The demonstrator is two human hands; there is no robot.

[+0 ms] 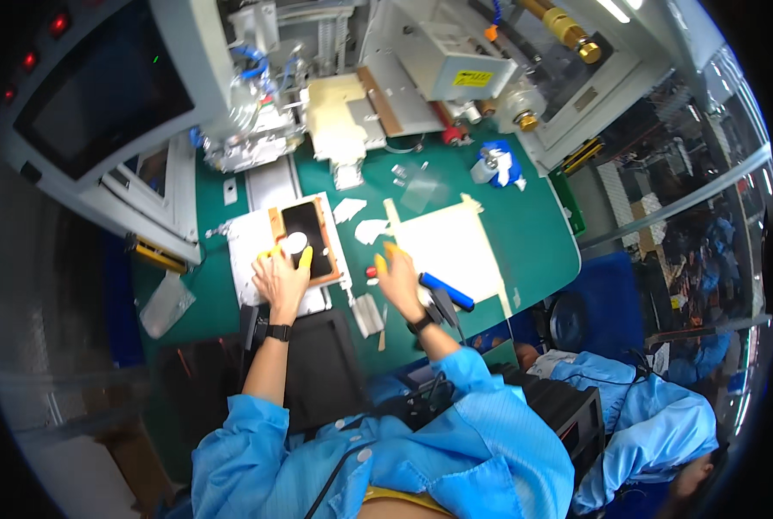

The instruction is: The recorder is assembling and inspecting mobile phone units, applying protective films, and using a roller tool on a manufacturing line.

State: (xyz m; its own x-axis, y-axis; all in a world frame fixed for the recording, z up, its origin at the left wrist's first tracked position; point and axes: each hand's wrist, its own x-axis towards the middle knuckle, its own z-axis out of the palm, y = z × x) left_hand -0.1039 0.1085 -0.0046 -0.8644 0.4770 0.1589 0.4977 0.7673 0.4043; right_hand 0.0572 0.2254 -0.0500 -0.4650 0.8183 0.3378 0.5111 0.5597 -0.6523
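Observation:
My left hand (281, 281), with yellow covers on its fingertips, reaches over a dark flat panel (307, 227) set in an orange-brown frame. Thumb and finger lie against opposite sides of a small round white thing (296, 243) over the panel; its kind is unclear. The frame rests on a white plate fixture (250, 233). My right hand (397, 281), also with yellow fingertip covers, hovers with fingers apart by the left edge of a white sheet (451, 246) taped to the green mat. Close to it are a small red-ended object (371, 272) and a blue roller (447, 292).
Crumpled white wipes (371, 231) lie between the frame and the sheet. A bottle (484, 169) stands by a blue bag at the back right. Machinery (252, 138) and a monitor (105, 82) border the far left. A person in a blue sleeve (654, 424) is at the lower right.

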